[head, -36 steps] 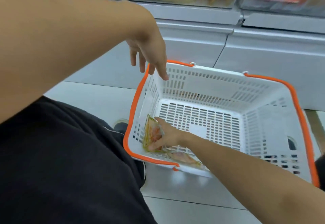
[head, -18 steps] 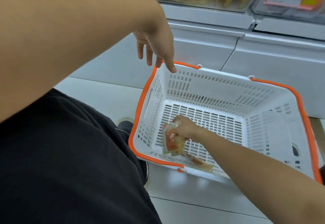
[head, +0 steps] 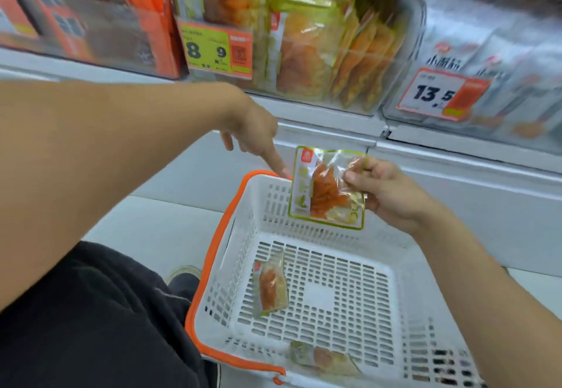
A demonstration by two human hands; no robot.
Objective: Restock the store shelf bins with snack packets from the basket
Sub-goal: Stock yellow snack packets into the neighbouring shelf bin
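My right hand (head: 386, 193) pinches the right edge of a clear, green-bordered plastic snack packet with orange strips inside (head: 327, 188), thumb on the front, curled fingers behind. The packet hangs upright above the far wall of the white slotted plastic basket with the orange rim (head: 213, 253), below the shelf. I judge it light and floppy: the film crinkles where I hold it, and the glossy surface looks slippery, so I would keep the pinch on the flat sealed margin rather than on the bulging middle, where the contents could crush or slide.

My left hand (head: 252, 135) holds nothing; its index finger points down with the tip at the basket's rim, just beside the packet's left edge, the other fingers loosely curled.

Two more packets of the same kind lie in the basket: one (head: 270, 285) propped on the floor near the left wall, one (head: 324, 357) flat against the near wall.

Above, the clear shelf bin of upright green-edged packets (head: 319, 47) looks like the matching destination, beside a yellow price tag (head: 217, 50). It looks fairly full, so I would slide the packet in edge-first.
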